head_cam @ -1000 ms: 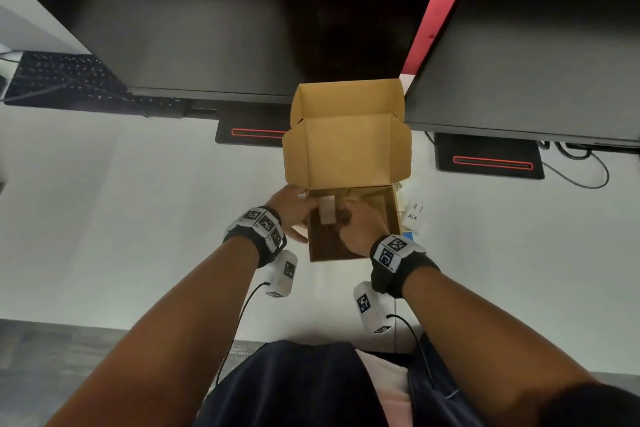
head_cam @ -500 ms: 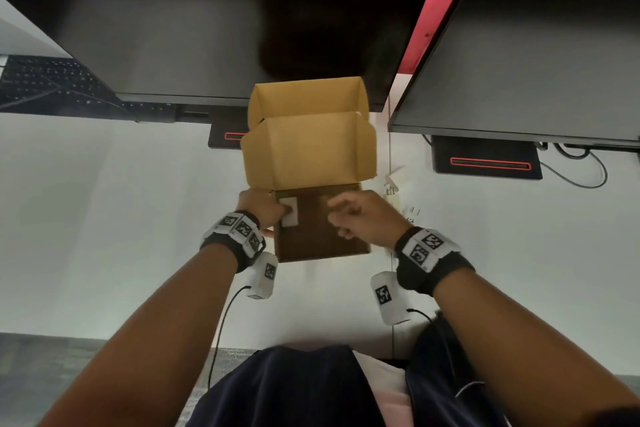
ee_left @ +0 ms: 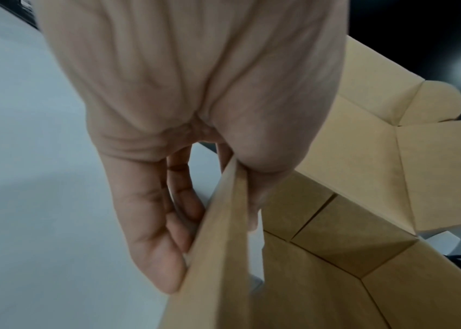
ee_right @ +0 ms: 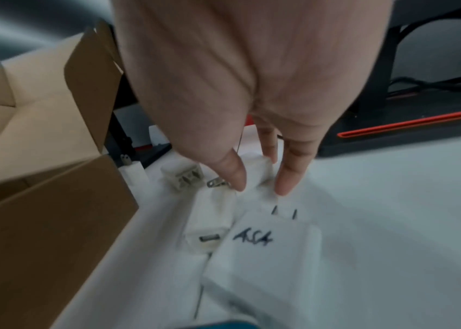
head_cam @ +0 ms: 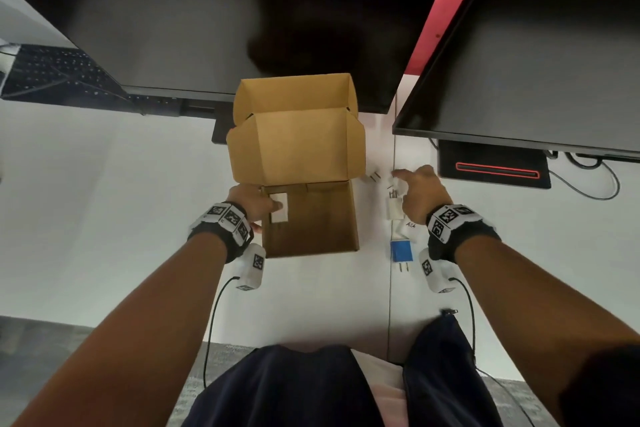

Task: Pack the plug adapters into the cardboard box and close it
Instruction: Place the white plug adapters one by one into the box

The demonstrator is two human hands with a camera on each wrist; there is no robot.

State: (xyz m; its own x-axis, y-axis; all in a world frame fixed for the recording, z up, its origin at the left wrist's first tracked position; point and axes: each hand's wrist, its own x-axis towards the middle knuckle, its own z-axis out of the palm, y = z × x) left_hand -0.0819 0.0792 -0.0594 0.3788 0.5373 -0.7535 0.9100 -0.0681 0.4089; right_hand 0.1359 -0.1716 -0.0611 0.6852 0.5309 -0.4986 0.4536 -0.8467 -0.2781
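The cardboard box (head_cam: 311, 229) stands open in the middle of the white table, lid (head_cam: 298, 149) raised at the back. My left hand (head_cam: 258, 204) grips its left wall (ee_left: 223, 244), fingers outside, thumb inside pressing a white adapter (head_cam: 279, 207) against the wall. My right hand (head_cam: 412, 187) hovers over the loose adapters right of the box. In the right wrist view its thumb and fingers (ee_right: 285, 184) straddle a white adapter (ee_right: 260, 171) lying on the table. A larger white adapter with handwriting (ee_right: 266, 256) and a blue adapter (head_cam: 401, 251) lie nearer to me.
Two dark monitors (head_cam: 207, 28) (head_cam: 536, 62) overhang the back of the table, and a stand with a red strip (head_cam: 495, 168) sits just beyond my right hand. A keyboard (head_cam: 52, 73) lies far left. Cables (head_cam: 602, 180) trail at the right. Small white adapters (ee_right: 182, 175) lie beside the box.
My right hand has left the box and swung right, over the loose adapters. The left hand stays on the box's left wall, holding the white adapter inside.
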